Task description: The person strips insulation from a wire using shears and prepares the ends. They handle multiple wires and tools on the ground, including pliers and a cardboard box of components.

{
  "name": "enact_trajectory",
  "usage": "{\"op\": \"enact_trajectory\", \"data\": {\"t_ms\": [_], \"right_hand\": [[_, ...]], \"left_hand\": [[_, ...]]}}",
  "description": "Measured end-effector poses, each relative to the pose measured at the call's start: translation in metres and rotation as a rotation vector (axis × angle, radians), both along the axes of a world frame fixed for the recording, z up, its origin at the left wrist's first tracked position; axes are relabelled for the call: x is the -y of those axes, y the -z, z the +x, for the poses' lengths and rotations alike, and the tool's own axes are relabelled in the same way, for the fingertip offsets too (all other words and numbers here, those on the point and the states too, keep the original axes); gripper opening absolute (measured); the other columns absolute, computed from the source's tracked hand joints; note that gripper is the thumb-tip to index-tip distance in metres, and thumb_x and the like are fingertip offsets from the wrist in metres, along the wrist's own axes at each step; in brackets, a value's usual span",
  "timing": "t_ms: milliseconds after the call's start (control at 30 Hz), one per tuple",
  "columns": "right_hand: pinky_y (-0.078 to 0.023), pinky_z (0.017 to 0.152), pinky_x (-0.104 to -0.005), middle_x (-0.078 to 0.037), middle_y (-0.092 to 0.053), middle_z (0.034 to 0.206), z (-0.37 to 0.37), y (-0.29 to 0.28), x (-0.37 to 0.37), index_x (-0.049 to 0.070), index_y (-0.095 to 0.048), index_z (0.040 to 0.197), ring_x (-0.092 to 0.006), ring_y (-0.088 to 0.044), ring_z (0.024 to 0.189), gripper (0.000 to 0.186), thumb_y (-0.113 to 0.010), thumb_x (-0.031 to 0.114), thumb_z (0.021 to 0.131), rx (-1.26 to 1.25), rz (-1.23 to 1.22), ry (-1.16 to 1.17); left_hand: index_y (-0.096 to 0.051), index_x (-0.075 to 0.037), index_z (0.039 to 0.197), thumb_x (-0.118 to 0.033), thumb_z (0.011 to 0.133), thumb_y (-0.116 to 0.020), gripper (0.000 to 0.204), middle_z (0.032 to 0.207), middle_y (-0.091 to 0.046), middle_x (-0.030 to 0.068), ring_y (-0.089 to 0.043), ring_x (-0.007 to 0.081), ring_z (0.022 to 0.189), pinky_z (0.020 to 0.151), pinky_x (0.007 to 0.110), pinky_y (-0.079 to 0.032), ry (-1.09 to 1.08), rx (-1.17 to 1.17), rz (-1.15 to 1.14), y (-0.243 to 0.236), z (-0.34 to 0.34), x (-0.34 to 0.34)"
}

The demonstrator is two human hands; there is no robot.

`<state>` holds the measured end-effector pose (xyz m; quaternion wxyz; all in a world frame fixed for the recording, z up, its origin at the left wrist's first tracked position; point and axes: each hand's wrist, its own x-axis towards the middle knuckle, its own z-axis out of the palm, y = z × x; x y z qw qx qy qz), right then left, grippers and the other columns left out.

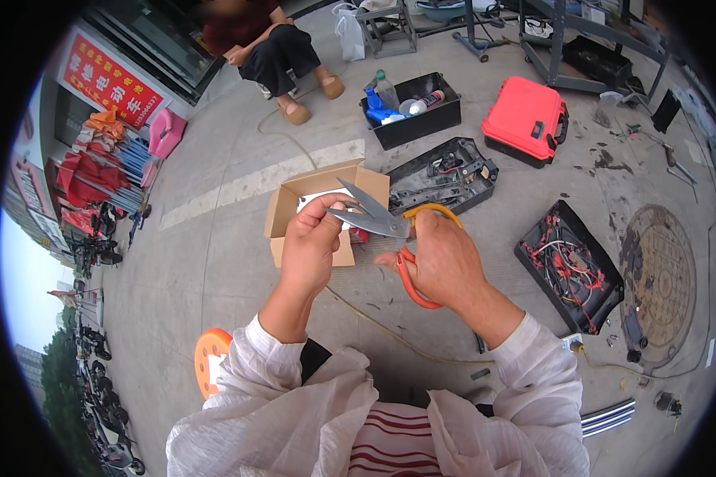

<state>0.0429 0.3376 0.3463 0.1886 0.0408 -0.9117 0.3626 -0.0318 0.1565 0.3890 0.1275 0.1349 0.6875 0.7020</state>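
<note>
In my right hand point(445, 258) is a pair of scissors point(374, 219) with orange and red loop handles. Its grey blades are spread apart and point left toward my other hand. My left hand point(310, 245) is closed, thumb and forefinger curled together at the blade tips; whatever they pinch is too small or hidden to make out. Below the scissors, an opened cardboard box point(282, 213) with something white inside stands on the ground, partly covered by my hands.
Beyond the box lie a black tray of parts point(485, 176), a black bin of bottles point(422, 133) and a red hard case point(521, 119). To the right, a black tray point(527, 253) holds tangled wires. An orange stool point(207, 350) stands left; a seated person point(274, 60) is farther back.
</note>
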Motion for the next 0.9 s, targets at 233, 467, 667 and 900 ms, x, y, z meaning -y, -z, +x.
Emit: {"op": "enact_trajectory", "data": {"t_ms": [233, 467, 667, 900], "right_hand": [[-0.05, 0.061, -0.0383, -0.017, -0.062, 0.075, 0.0, 0.004, 0.004, -0.004, -0.054, 0.089, -0.0331, -0.064, 0.07, 0.072, -0.069, 0.063, 0.067, 0.085, -0.018, 0.017], [-0.049, 0.058, -0.034, -0.014, -0.061, 0.07, -0.003, 0.006, -0.004, 0.0, -0.054, 0.086, -0.0321, -0.063, 0.067, 0.055, -0.072, 0.051, 0.075, 0.208, -0.259, -0.05], [-0.047, 0.068, -0.0376, -0.017, -0.059, 0.082, -0.002, 0.004, -0.014, 0.0, -0.05, 0.09, -0.0352, -0.059, 0.075, 0.052, -0.077, 0.04, 0.072, 0.033, -0.31, -0.077], [-0.044, 0.069, -0.0422, -0.019, -0.057, 0.078, 0.001, -0.012, -0.012, -0.005, -0.053, 0.091, -0.0349, -0.058, 0.075, 0.067, -0.078, 0.051, 0.064, -0.118, -0.011, -0.039]], "left_hand": [[-0.063, -0.006, 0.102, -0.016, 0.095, -0.052, 0.016, 0.074, -0.054, -0.0073, -0.03, -0.0006, 0.054, 0.046, 0.017, -0.023, -0.014, 0.008, -0.031, -0.001, -0.001, 0.002], [-0.058, -0.004, 0.103, -0.018, 0.097, -0.05, 0.016, 0.073, -0.05, -0.0044, -0.031, 0.0006, 0.056, 0.047, 0.017, -0.022, -0.015, -0.044, -0.009, -0.005, -0.001, 0.001], [-0.058, -0.004, 0.103, -0.016, 0.096, -0.053, 0.015, 0.078, -0.053, -0.005, -0.037, 0.0007, 0.061, 0.051, 0.017, -0.026, -0.012, -0.166, -0.034, -0.008, 0.0, 0.0], [-0.059, -0.002, 0.104, -0.011, 0.094, -0.055, 0.014, 0.086, -0.06, -0.002, -0.052, 0.0048, 0.076, 0.068, 0.02, -0.042, -0.008, -0.286, -0.062, -0.006, 0.004, 0.001]]}}
